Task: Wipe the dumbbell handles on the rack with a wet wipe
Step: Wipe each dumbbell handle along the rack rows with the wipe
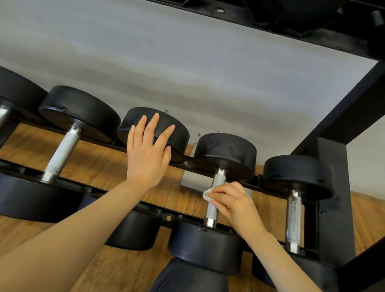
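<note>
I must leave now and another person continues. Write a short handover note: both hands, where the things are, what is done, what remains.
Right hand: presses the wet wipe on the handle of the second dumbbell from the right.
Left hand: open, flat on the head of the third dumbbell.
Done: cannot tell which handles are clean.
Left: finish this handle; check the others on the rack.

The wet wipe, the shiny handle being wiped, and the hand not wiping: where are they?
wet wipe (pixel 207 194), head view, white bunched edge.
handle (pixel 212 212), head view, knurled part below the wipe.
left hand (pixel 147 153), head view, its back.
</note>
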Tool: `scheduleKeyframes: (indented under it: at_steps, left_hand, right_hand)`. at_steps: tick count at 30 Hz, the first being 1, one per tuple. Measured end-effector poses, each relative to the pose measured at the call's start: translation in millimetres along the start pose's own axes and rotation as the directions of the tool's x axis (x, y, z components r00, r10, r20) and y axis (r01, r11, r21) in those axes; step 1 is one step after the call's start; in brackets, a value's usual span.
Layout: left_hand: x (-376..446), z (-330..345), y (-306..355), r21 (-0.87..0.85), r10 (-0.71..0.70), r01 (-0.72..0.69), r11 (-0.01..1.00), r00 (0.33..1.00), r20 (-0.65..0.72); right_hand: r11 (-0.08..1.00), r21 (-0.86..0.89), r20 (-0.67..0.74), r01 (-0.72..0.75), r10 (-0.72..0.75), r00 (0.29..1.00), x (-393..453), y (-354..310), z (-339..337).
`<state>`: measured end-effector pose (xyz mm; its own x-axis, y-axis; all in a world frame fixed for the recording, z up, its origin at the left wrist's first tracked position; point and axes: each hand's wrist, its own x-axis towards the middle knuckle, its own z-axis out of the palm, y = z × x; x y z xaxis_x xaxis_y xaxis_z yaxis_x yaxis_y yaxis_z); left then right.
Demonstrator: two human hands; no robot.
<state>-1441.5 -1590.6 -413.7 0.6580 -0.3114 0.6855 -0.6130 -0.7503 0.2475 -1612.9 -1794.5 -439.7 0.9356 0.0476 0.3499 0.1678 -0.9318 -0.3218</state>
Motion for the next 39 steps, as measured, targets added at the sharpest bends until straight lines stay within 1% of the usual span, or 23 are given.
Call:
scheduleKeyframes:
  at_steps: [2, 5, 8, 12, 14, 16, 18, 19, 21, 23, 25, 27, 28, 30, 32, 34, 36, 37, 39]
  left_hand:
    - [0.1, -0.1, -0.4, 0.004, 0.005, -0.005, 1.0, 1.0, 0.002]
    - [0.7, -0.1, -1.2, 0.005, 0.001, -0.001, 1.0, 1.0, 0.008]
    - [0.2, -0.8, -1.4, 0.005, 0.003, -0.003, 1.0, 1.0, 0.014]
    - [0.4, -1.0, -1.8, -0.004, 0.011, -0.011, 1.0, 1.0, 0.025]
    - [0.5, -0.7, -1.2, 0.002, 0.005, -0.005, 1.0, 1.0, 0.021]
    - [0.4, -0.9, -0.7, 0.001, 0.004, -0.004, 1.0, 1.0, 0.015]
    - [0.2, -1.2, -0.7, 0.003, 0.01, -0.01, 1.0, 1.0, 0.018]
    - [0.1, -1.1, -0.9, 0.006, 0.012, -0.012, 1.0, 1.0, 0.021]
    - [0.3, -1.2, -0.9, 0.009, 0.011, -0.011, 1.0, 1.0, 0.028]
    - [0.4, -1.4, -0.8, 0.011, 0.008, -0.009, 1.0, 1.0, 0.03]
    - [0.3, -1.7, -0.4, 0.014, 0.008, -0.009, 1.0, 1.0, 0.03]
    - [0.3, -2.2, -0.2, 0.015, 0.008, -0.009, 1.0, 0.999, 0.032]
    - [0.3, -2.0, -0.2, 0.017, 0.008, -0.009, 1.0, 0.999, 0.031]
    - [0.3, -1.4, -0.3, 0.025, 0.007, -0.008, 1.0, 0.999, 0.034]
    - [0.6, -0.7, -0.7, 0.026, 0.006, -0.007, 1.0, 0.999, 0.038]
    - [0.4, -0.8, -1.0, 0.024, 0.004, -0.005, 1.0, 0.999, 0.038]
    - [0.2, -1.4, -0.7, 0.017, -0.003, 0.003, 1.0, 0.999, 0.039]
    - [0.2, -1.8, -0.3, 0.013, -0.005, 0.004, 1.0, 0.999, 0.04]
    - [0.5, -2.2, 0.1, 0.01, -0.007, 0.006, 1.0, 0.999, 0.043]
  right_hand:
    - [0.999, 0.032, 0.014, 0.006, -0.006, 1.0, -2.7, 2.5, -1.4]
    - [1.0, 0.0, 0.026, -0.001, 0.001, 1.0, 3.7, 3.8, -3.5]
    - [1.0, 0.011, 0.029, -0.013, 0.013, 1.0, 7.2, 1.7, -2.4]
    - [0.998, 0.002, 0.148, 0.059, -0.058, 0.987, -0.8, 2.4, -1.8]
    - [0.992, -0.076, 0.128, 0.102, -0.092, 0.987, -0.3, 5.2, -3.9]
    - [0.989, -0.127, 0.06, 0.078, -0.07, 0.996, 5.2, 6.8, -3.2]
    - [0.993, -0.109, 0.016, 0.047, -0.046, 0.999, 11.2, 4.3, -0.6]
    - [0.992, -0.102, 0.025, 0.074, -0.072, 0.997, 12.7, 2.9, 1.9]
    - [0.986, -0.078, 0.104, 0.148, -0.14, 0.985, 12.9, 3.0, 5.1]
    - [0.982, -0.051, 0.166, 0.181, -0.171, 0.971, 13.3, 6.2, 1.9]
    - [0.979, -0.08, 0.15, 0.187, -0.173, 0.973, 14.6, 9.8, -3.0]
    - [0.983, -0.084, 0.125, 0.161, -0.15, 0.981, 14.4, 10.4, -4.0]
    - [0.989, -0.051, 0.139, 0.138, -0.129, 0.982, 13.4, 9.2, -2.7]
    - [0.994, 0.032, 0.219, 0.107, -0.112, 0.969, 9.1, 6.0, -0.2]
    - [0.994, 0.05, 0.271, 0.097, -0.107, 0.957, 5.2, 5.0, -0.8]
    - [0.997, 0.032, 0.26, 0.066, -0.072, 0.963, 4.1, 6.5, -4.5]
    - [0.998, 0.054, 0.229, 0.025, -0.037, 0.973, 4.0, 7.3, -9.4]
    - [0.996, 0.082, 0.228, 0.023, -0.042, 0.973, 3.5, 6.2, -10.6]
    - [0.991, 0.116, 0.261, 0.074, -0.102, 0.96, 1.9, 2.8, -11.3]
